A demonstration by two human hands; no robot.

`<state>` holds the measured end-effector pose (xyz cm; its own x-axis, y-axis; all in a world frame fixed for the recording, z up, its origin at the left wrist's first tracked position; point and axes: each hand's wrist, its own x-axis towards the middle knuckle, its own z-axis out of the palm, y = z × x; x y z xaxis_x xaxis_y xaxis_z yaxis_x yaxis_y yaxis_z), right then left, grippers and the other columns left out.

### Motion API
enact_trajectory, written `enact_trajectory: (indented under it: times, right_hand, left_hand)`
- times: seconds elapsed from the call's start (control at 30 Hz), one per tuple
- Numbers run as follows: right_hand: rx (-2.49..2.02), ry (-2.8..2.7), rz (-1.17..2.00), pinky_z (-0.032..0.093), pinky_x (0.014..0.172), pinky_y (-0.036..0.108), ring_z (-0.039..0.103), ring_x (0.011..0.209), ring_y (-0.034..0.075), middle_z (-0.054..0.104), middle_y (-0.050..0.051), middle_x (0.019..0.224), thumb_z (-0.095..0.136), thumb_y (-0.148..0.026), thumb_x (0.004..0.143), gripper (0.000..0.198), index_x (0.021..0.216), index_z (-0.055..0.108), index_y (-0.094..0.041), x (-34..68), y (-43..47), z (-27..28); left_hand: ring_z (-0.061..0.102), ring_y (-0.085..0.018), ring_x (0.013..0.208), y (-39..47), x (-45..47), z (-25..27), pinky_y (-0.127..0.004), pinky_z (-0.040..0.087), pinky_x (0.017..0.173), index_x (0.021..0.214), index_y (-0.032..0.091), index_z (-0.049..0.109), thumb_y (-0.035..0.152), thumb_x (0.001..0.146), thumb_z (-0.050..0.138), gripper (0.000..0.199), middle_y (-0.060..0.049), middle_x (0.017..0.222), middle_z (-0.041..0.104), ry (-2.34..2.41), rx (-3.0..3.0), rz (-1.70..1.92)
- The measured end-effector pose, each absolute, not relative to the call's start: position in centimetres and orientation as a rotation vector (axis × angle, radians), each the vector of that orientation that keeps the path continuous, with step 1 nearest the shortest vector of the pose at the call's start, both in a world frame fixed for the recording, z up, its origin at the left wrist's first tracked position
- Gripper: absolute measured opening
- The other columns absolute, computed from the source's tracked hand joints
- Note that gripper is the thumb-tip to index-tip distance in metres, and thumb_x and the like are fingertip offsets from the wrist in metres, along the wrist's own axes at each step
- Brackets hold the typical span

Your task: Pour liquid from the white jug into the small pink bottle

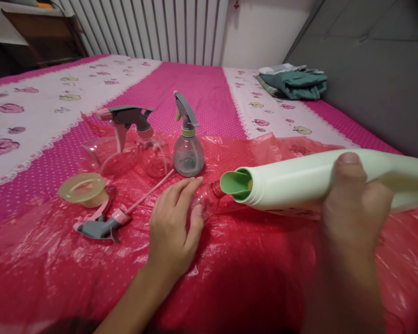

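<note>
My left hand [174, 222] is wrapped round a small clear bottle [209, 199], tilted with its neck toward the upper right. In my right hand [355, 208] is a big pale green jug [299, 178], tipped nearly level. Its green pouring spout [234, 183] sits right by the mouth of the clear bottle; I cannot tell whether they touch, and no stream shows. A loose pink and grey spray head [104, 227] with a pink tube lies left of my left hand. Behind it rests a yellowish funnel-like cup [82, 189].
A grey spray bottle [188, 155] stands upright beyond my left hand, beside a clear one with a pink and grey trigger [132, 118]. Red plastic sheeting [237, 264] covers the near bed. Folded clothes [294, 82] lie at the back right, near a grey headboard [369, 69].
</note>
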<state>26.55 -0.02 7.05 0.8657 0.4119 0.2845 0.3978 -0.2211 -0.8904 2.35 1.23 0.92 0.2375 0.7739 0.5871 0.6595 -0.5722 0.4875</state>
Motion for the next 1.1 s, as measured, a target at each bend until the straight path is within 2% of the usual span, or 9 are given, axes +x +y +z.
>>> enact_trajectory:
  times: [0.2, 1.1]
  right_hand:
    - [-1.821, -0.623, 0.073, 0.050, 0.084, 0.050, 0.066, 0.093, 0.030, 0.069, 0.012, 0.090, 0.051, -0.091, 0.075, 0.078, 0.093, 0.066, -0.017, 26.73, -0.07, 6.83]
    - [-1.840, -0.588, 0.081, 0.049, 0.085, 0.050, 0.067, 0.094, 0.031, 0.070, 0.012, 0.090, 0.049, -0.090, 0.069, 0.074, 0.090, 0.063, -0.020, 26.46, -0.10, 7.27]
  left_hand:
    - [0.065, -0.031, 0.131, 1.27, 2.35, 0.93, -0.051, 0.052, 0.111, 0.148, 0.021, 0.059, 0.031, 0.114, 0.040, 0.040, -0.012, 0.142, 0.069, 1.374, 2.357, 1.251]
    - [0.065, -0.029, 0.130, 1.31, 2.35, 0.88, -0.048, 0.051, 0.110, 0.148, 0.020, 0.060, 0.032, 0.115, 0.038, 0.041, -0.012, 0.141, 0.070, 1.375, 2.371, 1.262]
